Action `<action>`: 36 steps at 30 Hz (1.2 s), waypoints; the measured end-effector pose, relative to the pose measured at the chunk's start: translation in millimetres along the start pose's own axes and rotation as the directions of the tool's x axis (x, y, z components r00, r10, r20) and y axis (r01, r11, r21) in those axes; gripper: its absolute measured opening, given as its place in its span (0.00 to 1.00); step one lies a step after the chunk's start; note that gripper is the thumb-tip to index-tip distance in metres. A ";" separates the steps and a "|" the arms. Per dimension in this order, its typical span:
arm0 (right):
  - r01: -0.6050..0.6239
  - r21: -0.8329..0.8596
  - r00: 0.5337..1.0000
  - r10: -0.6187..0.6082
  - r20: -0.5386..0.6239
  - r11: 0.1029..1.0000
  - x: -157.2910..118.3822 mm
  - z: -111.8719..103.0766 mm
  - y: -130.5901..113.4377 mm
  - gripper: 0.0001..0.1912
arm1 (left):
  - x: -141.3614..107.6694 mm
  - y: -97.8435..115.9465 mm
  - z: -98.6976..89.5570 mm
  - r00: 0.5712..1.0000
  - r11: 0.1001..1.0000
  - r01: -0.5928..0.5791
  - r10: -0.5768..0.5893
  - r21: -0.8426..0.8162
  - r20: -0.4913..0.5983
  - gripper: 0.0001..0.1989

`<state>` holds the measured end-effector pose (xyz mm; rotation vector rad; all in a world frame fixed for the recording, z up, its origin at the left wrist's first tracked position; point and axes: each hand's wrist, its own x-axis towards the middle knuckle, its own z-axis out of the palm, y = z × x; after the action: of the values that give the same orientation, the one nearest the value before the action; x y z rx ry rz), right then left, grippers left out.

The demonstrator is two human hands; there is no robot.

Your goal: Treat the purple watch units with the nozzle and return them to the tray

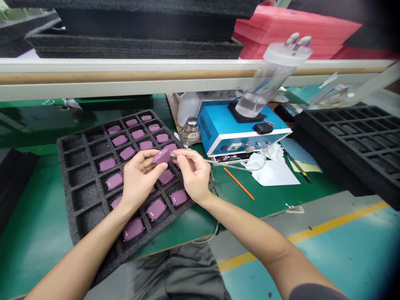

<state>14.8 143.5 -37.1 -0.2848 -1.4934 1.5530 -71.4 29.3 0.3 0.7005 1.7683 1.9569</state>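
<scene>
My left hand [139,176] is closed on a purple rounded-square casing [162,156], pinched between thumb and fingers above the foam tray. My right hand [195,173] pinches the small tip of a thin clear tube [218,163] against the casing's right edge; whether the tip goes into the casing I cannot tell. That tube trails rightward toward the front of the blue machine [243,133]. Below both hands lies the dark grey foam tray [69,200], with several similar purple casings in its pockets. Its left-hand pockets hold nothing, and my hands hide part of the middle.
Beyond the tray stand a glass bottle with metal cap [189,131] and a white bottle [188,107]. A clear cylinder [259,87] leans atop the machine. Right of the tray lie an orange stick [239,183], white paper [276,171] and another black tray [353,137]. A shelf [125,87] crosses overhead.
</scene>
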 end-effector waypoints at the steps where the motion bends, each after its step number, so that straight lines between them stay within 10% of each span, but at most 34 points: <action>1: 0.004 0.005 1.000 -0.004 0.000 1.000 -0.1 0.1 0.0 0.09 | 0.0 0.0 0.1 1.000 1.000 -0.001 0.001 -0.004 0.001 0.22; 26: -0.013 -0.128 1.000 0.010 -0.025 0.992 -9.4 -5.0 -2.9 0.11 | -5.0 -1.1 2.8 1.000 0.996 -0.021 0.022 0.085 -0.019 0.17; 31: -0.052 -0.143 0.996 0.040 -0.086 0.988 -15.5 -3.9 -1.0 0.13 | 33.4 9.7 -76.0 0.986 0.870 -0.107 0.154 0.481 -0.060 0.15; 36: -0.072 -0.148 0.993 0.057 -0.107 0.986 -23.9 -3.9 -1.8 0.13 | 48.9 2.9 -140.5 0.969 0.408 0.158 0.113 0.899 -0.221 0.18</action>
<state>31.3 128.2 -46.4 -0.4983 -1.5366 1.4553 -196.1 -52.0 -2.0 0.7206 3.0128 0.8555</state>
